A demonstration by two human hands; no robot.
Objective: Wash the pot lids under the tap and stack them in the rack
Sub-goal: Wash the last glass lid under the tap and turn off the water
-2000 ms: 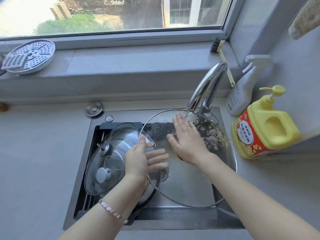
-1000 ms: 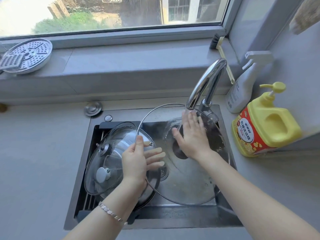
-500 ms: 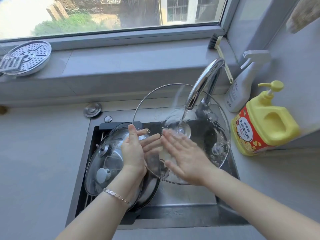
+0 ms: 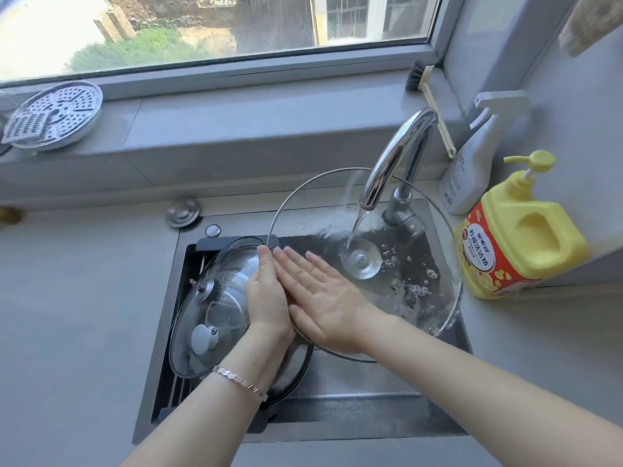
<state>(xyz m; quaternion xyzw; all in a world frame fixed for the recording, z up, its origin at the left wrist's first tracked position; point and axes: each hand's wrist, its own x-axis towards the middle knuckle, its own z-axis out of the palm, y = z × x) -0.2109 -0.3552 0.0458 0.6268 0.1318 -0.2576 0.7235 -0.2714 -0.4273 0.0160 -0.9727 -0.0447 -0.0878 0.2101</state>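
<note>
Glass lid point(image 4: 421, 274) now steeper under tap point(image 4: 397, 153) — left hand point(image 4: 266, 294) grip on rim, right hand point(image 4: 323, 298) flat, grip open

The wet glass lid point(image 4: 414, 264) has a thin metal rim, the tap point(image 4: 394, 160) is glossy chrome, the soap bottle point(image 4: 526, 237) shiny yellow plastic, the worktop point(image 4: 84, 298) matt grey.

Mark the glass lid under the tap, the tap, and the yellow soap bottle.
Large round glass pot lid point(image 4: 360, 264): head view, central knob.
Curved chrome tap point(image 4: 394, 155): head view, spout bend.
Yellow plastic pump bottle point(image 4: 502, 210): head view, upper body.
</note>
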